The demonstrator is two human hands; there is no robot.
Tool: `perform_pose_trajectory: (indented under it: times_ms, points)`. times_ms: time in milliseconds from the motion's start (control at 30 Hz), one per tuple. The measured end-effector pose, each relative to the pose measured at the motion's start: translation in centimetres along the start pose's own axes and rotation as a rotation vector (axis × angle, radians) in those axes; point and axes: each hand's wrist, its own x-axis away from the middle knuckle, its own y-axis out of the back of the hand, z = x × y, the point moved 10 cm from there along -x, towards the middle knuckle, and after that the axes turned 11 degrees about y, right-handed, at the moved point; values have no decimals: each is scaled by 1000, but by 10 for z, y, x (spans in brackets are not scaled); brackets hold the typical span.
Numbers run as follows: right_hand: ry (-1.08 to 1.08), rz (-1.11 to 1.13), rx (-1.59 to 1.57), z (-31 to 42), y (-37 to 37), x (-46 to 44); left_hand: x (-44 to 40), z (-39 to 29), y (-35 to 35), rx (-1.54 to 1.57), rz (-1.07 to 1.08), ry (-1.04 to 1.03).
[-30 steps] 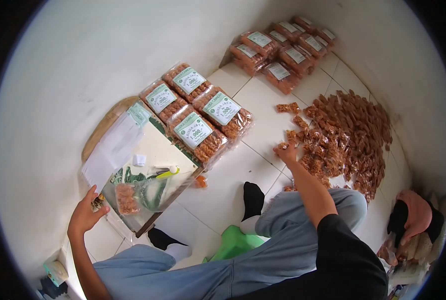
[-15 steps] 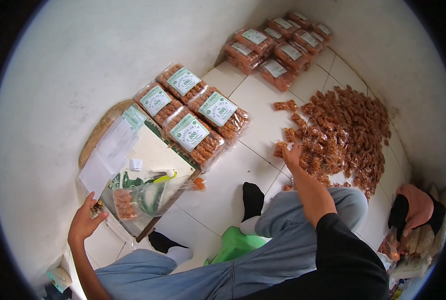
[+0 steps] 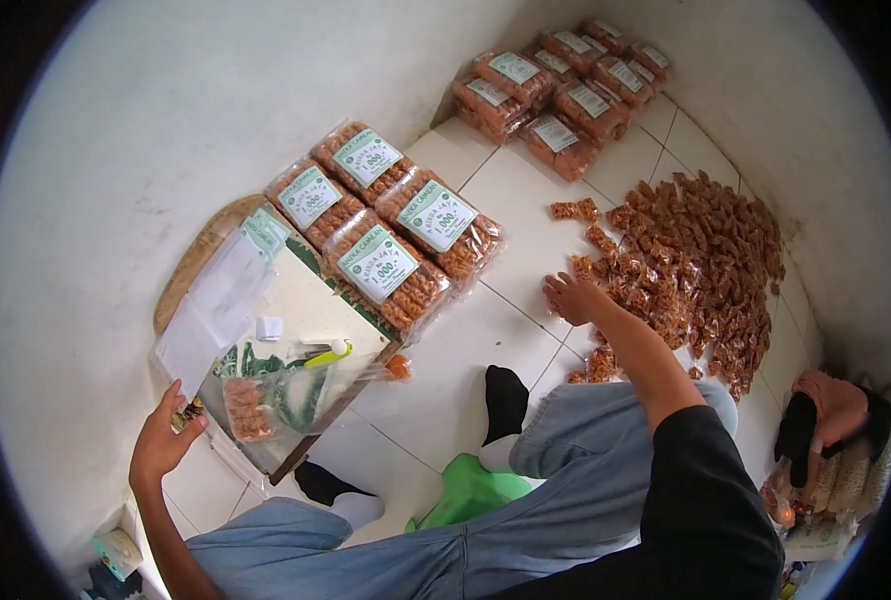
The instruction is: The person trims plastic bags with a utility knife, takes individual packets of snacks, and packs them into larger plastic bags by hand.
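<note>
Tiled floor [image 3: 526, 250]: heaped snack packets [image 3: 691, 260], stacked labelled packs [image 3: 578, 98].

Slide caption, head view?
Right hand beside a heap of small wrapped snacks, left hand near a low table.

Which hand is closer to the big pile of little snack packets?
Right. The right hand is at the edge of the pile; the left hand is farther off, beside the low table.

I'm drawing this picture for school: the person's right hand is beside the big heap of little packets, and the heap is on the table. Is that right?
Almost! The heap of packets lies on the floor, not on the table; the head view shows it. The right hand is beside the heap, as you said.
</note>
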Motion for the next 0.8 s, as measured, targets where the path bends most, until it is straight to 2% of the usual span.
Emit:
perform_pose_trajectory:
  times_ms: [333,400,567,667,733,800]
  points:
    - [-42,-22,-25,-6,-21,13,-6,-2,-2,9,6,-14]
    - [-3,52,197,1,-22,13,-4,-4,0,-20,-10,-3]
    - [161,234,352,-5,-22,15,-4,1,2,2,-13,4]
    - [105,217,308,-52,-17,3,-5,10,4,9,-19,14]
    - [129,202,598,-54,27,12,-4,17,2,23,-19,18]
    - [152,240,640,-57,31,6,-4,22,3,41,-28,32]
